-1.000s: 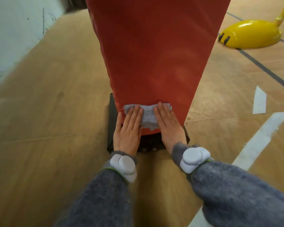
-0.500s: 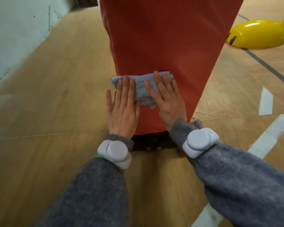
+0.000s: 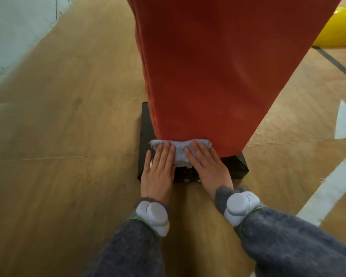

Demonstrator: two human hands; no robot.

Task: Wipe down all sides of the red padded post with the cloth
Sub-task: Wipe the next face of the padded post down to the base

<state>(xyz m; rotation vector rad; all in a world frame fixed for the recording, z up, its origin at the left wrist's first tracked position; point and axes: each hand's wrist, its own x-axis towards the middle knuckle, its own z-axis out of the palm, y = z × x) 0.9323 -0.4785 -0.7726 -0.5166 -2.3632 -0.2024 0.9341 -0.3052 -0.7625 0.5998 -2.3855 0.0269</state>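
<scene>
Red padded post [image 3: 208, 76] mid-frame on a black square base [image 3: 145, 126], cloth [image 3: 180, 151] at its bottom edge.
Left to right: scuffed whitish wall [image 3: 14, 27] upper left; glossy wood floor [image 3: 68, 126]; left hand [image 3: 158, 174] and right hand [image 3: 210, 170], fingers straight, both pressing the nubby pale-grey cloth flat onto the smooth red face; fuzzy grey sleeves; glossy yellow dome [image 3: 336, 31] upper right.

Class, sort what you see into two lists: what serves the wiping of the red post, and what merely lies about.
In use: red padded post; cloth; left hand and right hand, both pressing the cloth flat, low on the post.
Lying about: yellow object; white floor marking.
</scene>
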